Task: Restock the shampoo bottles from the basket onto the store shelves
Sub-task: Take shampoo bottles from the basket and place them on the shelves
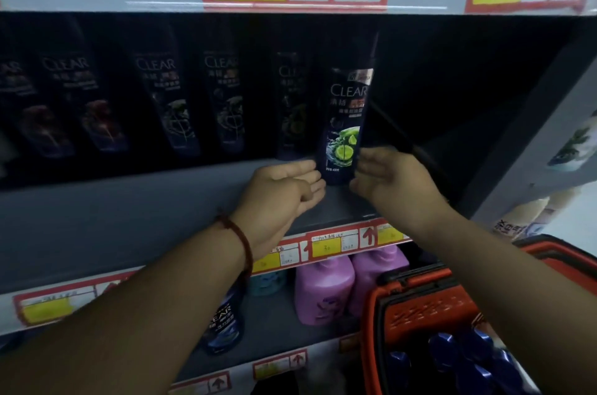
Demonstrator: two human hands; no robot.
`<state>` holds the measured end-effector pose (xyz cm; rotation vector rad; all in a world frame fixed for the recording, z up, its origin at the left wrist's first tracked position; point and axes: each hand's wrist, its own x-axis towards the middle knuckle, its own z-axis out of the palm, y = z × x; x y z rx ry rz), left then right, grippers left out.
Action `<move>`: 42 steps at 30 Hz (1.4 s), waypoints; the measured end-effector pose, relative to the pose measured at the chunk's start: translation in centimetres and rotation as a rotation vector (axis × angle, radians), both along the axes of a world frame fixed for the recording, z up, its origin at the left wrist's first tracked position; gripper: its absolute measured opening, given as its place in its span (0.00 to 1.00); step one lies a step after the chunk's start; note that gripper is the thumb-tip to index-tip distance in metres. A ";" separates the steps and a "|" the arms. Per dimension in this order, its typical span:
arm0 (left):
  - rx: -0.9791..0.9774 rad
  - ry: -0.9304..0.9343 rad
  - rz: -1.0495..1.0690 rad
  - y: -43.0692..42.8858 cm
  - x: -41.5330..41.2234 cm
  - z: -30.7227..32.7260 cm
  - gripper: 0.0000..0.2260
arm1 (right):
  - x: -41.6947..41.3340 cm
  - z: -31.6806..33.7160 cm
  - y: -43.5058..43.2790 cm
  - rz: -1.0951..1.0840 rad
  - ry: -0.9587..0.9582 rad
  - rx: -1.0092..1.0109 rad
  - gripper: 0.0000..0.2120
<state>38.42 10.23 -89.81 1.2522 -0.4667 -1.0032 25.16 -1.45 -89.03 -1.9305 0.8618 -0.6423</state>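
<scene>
Left hand (pixel 284 187): flat, straight fingers at bottle's left base.
Right hand (pixel 391 181): relaxed, fingers touched its right side.
Shampoo bottle (pixel 345 123): stood upright on shelf (pixel 129 200), between hands.
Basket (pixel 420 304): near right, held blue bottles (pixel 468 352).

A dark blue CLEAR shampoo bottle (pixel 345 123) with a lime picture is seen standing on the grey shelf (pixel 129 217), flanked low down by the left hand (pixel 284 187) and the right hand (pixel 394 181), whose straight fingers are laid at or just beside its sides. A red cord bracelet (pixel 242 239) is worn on the left wrist, and a row of dark CLEAR bottles (pixel 168 103) is lined up in shadow further back. At lower right an orange basket (pixel 420 304) holding blue-capped bottles (pixel 452 349) is shown beside purple bottles (pixel 323 291) on the lower shelf.
</scene>
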 end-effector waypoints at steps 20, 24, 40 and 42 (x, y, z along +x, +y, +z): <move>-0.015 -0.011 0.025 -4.6 1.4 0.0 0.28 | 4.6 -1.0 -5.0 0.009 0.190 0.037 0.22; -0.010 -0.008 0.022 -4.7 1.3 0.5 0.29 | 4.5 -0.2 -5.1 0.089 0.224 0.037 0.28; 0.208 -0.993 -0.359 0.9 -7.9 5.3 0.28 | -11.3 4.4 1.3 0.044 0.257 -0.260 0.33; 0.215 -1.175 -0.430 1.0 -9.4 5.2 0.31 | -13.9 4.6 2.1 0.004 0.323 -0.300 0.32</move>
